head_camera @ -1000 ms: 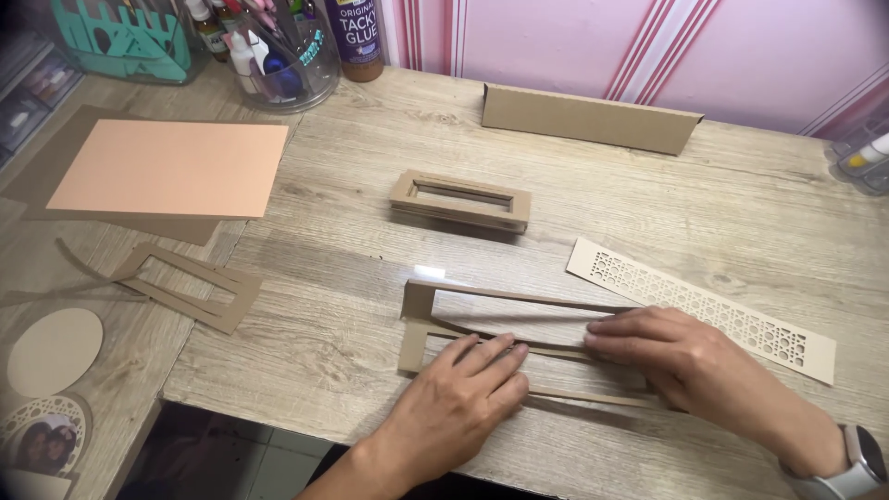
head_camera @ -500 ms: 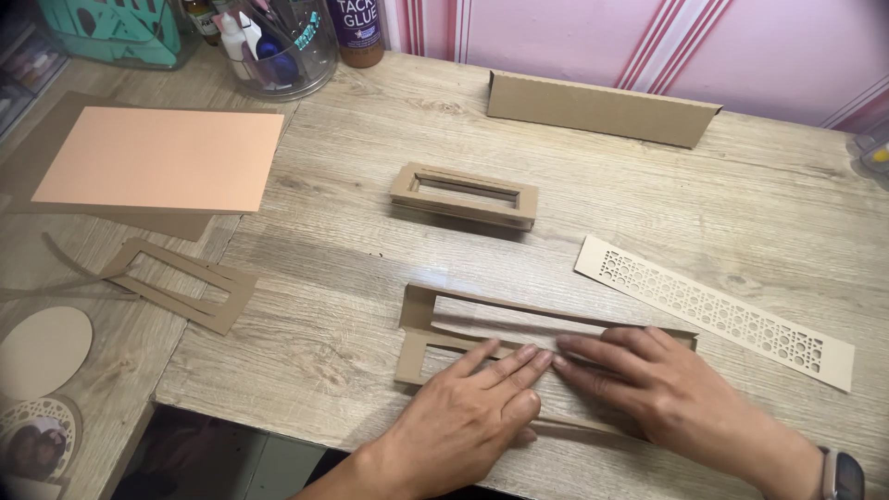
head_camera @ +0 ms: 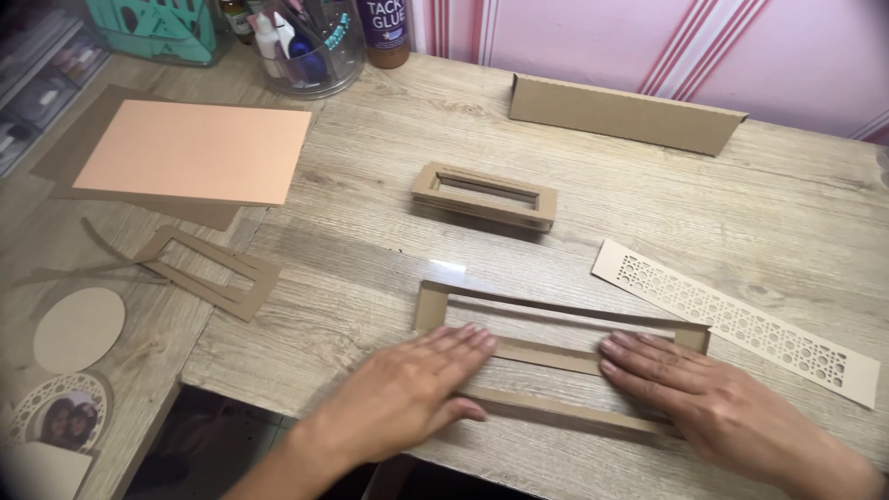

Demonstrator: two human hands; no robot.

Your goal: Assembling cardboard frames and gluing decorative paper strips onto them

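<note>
A long brown cardboard frame (head_camera: 556, 310) with a rectangular opening lies flat near the front of the wooden table (head_camera: 370, 268). My left hand (head_camera: 407, 389) lies palm down on the frame's left part, fingers together and stretched out. My right hand (head_camera: 704, 389) presses flat on the frame's right part, fingertips pointing left toward the left hand. Neither hand grips anything. A cream strip with a cut lattice pattern (head_camera: 732, 319) lies just right of the frame.
A smaller, thicker cardboard frame (head_camera: 484, 194) sits mid-table. A folded cardboard piece (head_camera: 625, 111) lies at the back. A peach sheet (head_camera: 194, 151) on brown card, a flat frame cut-out (head_camera: 208, 271), an oval card (head_camera: 79, 327), a clear tool cup (head_camera: 310, 46) and a glue bottle (head_camera: 384, 28) are to the left.
Both hands have spread apart and flattened on the long frame: the left moved left, the right slid right. The frame now lies open and flat.
</note>
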